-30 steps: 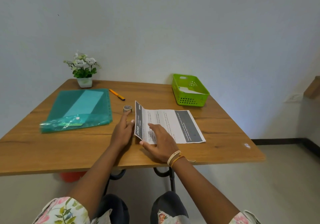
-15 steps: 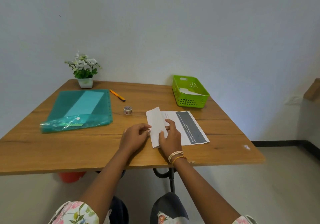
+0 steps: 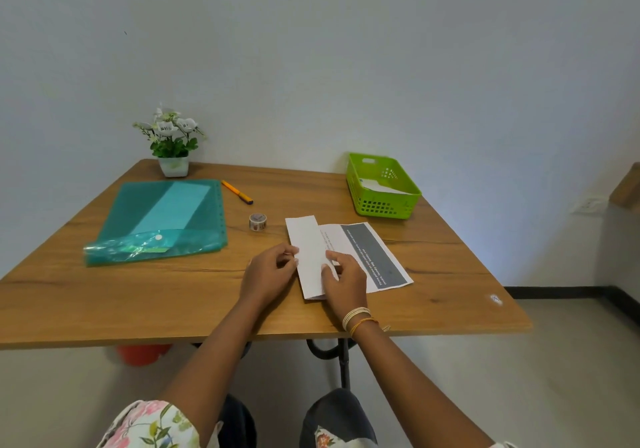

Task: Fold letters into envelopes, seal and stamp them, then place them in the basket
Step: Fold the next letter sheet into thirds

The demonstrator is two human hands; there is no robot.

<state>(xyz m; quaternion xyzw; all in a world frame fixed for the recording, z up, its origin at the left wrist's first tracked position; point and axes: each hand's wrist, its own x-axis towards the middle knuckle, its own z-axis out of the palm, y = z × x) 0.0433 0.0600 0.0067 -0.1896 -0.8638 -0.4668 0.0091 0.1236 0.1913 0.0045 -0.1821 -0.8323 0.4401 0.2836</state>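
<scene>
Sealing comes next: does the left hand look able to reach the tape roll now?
Probably yes: the tape roll stands on bare table beyond the left hand, nothing between them; it must first release the letter.

left grip (image 3: 273, 271): curled, pinching, knuckles up | right grip (image 3: 346, 279): palm down, pressing flat

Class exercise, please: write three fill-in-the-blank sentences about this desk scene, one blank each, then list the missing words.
1. The basket is ____ in colour.
2. The potted plant stands at the far ____ corner of the table.
3. The left hand and the right hand both touch the letter, one end of which is ____ over.

Missing words: green; left; folded.
</scene>
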